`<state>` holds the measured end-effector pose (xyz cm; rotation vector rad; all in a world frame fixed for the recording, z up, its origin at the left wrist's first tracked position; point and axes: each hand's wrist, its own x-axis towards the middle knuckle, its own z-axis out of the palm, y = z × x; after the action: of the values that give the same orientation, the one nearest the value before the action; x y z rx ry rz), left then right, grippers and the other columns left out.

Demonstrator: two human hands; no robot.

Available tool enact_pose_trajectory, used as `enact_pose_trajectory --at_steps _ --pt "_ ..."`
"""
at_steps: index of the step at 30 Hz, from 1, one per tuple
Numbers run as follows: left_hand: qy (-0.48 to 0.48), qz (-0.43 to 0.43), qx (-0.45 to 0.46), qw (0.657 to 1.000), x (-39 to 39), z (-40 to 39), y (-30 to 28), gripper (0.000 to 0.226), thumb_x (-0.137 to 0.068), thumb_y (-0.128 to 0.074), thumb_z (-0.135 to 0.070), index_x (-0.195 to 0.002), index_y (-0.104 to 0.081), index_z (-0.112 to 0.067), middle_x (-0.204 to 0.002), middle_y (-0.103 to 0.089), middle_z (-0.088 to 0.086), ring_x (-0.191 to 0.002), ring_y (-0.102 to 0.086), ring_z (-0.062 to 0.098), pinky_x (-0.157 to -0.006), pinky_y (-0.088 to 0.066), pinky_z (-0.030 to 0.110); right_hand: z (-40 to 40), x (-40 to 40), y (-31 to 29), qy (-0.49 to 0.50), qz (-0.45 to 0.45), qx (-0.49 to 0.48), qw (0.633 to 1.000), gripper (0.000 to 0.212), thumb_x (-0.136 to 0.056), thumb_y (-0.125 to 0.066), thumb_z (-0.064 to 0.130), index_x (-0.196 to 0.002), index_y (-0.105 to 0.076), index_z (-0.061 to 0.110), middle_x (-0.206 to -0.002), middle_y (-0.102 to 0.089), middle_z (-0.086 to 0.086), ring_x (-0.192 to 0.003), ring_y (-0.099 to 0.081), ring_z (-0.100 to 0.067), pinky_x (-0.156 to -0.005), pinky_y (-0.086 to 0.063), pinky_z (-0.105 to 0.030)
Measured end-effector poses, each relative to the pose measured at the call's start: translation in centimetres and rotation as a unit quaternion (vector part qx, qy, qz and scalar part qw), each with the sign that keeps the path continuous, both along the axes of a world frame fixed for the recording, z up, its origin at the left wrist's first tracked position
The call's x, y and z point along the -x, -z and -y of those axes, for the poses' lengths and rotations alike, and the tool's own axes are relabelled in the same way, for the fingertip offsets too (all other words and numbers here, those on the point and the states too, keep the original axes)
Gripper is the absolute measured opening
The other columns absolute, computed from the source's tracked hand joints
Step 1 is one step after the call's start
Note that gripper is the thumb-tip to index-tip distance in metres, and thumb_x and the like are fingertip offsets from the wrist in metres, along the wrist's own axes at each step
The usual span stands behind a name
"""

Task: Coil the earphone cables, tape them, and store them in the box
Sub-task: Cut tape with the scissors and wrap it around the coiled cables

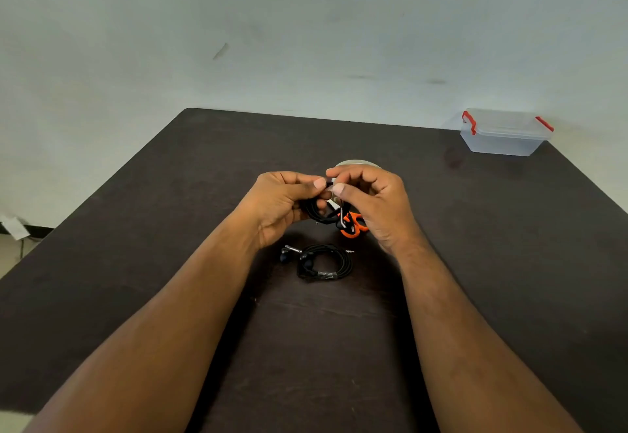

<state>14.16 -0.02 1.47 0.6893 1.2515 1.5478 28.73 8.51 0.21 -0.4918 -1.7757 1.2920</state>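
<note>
tape roll (pixel 356 163) mostly hidden behind hands, scissors (pixel 353 227) partly hidden

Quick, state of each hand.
Left hand: holding the coiled earphone cable.
Right hand: fingers pinching the same cable at its top.

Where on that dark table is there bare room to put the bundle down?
Bare table lies left of the left hand, and between the right hand and the clear box. The middle is crowded: coiled earphones, orange scissors and tape roll sit close together.
</note>
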Motion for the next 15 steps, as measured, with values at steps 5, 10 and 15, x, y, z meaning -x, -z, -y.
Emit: enact_pose_trajectory --at_steps 5,10,15 --pt "-0.005 -0.094 -0.058 0.994 -0.3 0.1 0.2 0.011 -0.085 -0.063 -0.001 -0.092 -0.072 -0.002 -0.079 -0.074 0.01 -0.069 -0.066 0.016 -0.069 -0.057 0.025 0.7 0.6 -0.2 0.033 -0.029 0.045 0.998 0.004 -0.086 -0.062 -0.003 -0.086 -0.066 -0.005 -0.093 -0.072 -0.001 -0.083 -0.069 -0.008 -0.073 -0.055 -0.024" --pt "-0.007 -0.209 -0.086 0.974 -0.4 0.1 0.2 0.019 -0.08 -0.07 -0.002 -0.098 -0.073 -0.005 -0.086 -0.076 0.008 -0.069 -0.067 0.013 -0.07 -0.056 0.023 0.6 1.0 -0.1 0.096 -0.037 0.064 0.993 0.008 -0.082 -0.065 -0.001 -0.075 -0.067 0.003 -0.079 -0.071 -0.003 -0.072 -0.067 -0.014 -0.067 -0.057 -0.033" --pt "-0.049 -0.24 -0.085 0.966 -1.2 -0.1 0.3 0.014 -0.076 -0.076 -0.003 -0.087 -0.076 -0.011 -0.077 -0.076 0.001 -0.069 -0.069 0.005 -0.067 -0.052 0.016 0.6 1.3 -0.1 0.108 -0.037 0.077 0.99 0.009 -0.08 -0.067 -0.004 -0.073 -0.066 0.001 -0.067 -0.067 0.002 -0.059 -0.063 -0.012 -0.059 -0.055 -0.032"
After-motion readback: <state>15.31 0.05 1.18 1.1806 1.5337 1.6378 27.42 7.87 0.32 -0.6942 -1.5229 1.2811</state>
